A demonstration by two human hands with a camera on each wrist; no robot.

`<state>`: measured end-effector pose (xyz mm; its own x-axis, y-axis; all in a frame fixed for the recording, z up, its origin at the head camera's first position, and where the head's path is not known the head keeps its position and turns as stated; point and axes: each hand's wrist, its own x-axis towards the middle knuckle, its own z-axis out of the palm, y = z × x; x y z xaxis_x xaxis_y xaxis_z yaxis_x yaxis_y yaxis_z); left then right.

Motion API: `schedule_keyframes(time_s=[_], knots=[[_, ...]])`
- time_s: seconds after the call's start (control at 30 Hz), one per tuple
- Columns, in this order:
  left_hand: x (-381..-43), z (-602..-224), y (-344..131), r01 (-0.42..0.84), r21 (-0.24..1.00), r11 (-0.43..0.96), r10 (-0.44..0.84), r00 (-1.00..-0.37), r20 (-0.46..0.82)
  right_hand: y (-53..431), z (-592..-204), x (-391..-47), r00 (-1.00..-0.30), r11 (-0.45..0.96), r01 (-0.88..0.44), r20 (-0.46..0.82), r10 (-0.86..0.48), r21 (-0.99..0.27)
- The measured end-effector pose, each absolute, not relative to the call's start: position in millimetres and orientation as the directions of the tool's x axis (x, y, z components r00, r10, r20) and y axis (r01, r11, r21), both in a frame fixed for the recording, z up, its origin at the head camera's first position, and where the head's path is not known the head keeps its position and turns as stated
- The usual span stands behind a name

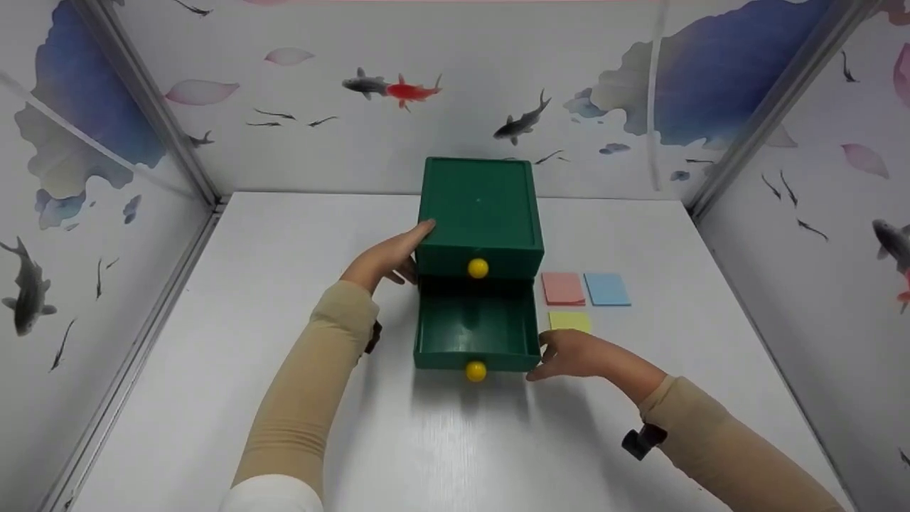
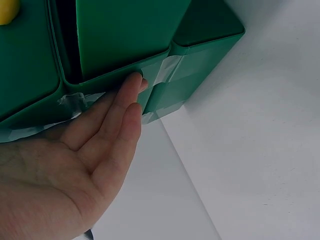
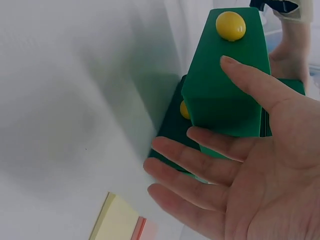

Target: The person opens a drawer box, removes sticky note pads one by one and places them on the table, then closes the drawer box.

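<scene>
A green drawer cabinet stands upright with a drawer pulled out below the shut top one; no contents show inside it. Yellow round knobs sit on the fronts, including the pulled-out drawer's knob. My left hand rests against the cabinet's left side, thumb at the top edge; its fingers lie fairly straight along the taped side. By the drawer's front right corner is my right hand, thumb toward the front face and fingers spread beneath its side. Whether the right fingertips touch the drawer, I cannot tell.
Right of the cabinet, a pink sticky-note pad, a blue pad and a yellow pad lie on the white table. Walls with painted fish enclose the table at the back and both sides.
</scene>
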<state>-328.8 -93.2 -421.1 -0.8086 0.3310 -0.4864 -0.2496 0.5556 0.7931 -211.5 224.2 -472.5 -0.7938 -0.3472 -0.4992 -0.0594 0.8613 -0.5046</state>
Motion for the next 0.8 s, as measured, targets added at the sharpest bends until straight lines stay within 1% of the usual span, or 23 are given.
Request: schedule_keyframes(time_s=[0.23,0.5,0.8], knots=[[-328.2,-420.2,-93.1,-0.244,0.794,0.557,0.334,-0.81,-0.483,221.6,-473.1,-211.1,-0.802,0.842,-0.058,-0.478,-0.359,-0.536],[-327.3,-420.0,-94.1,-0.228,0.791,0.568,0.33,-0.817,-0.472,217.5,-469.8,-211.3,-0.808,0.846,-0.05,-0.477,-0.347,-0.531],[-327.4,-420.0,-92.8,-0.233,0.792,0.565,0.318,-0.824,-0.469,218.1,-472.7,-219.8,-0.823,0.81,-0.004,-0.458,-0.337,-0.587]])
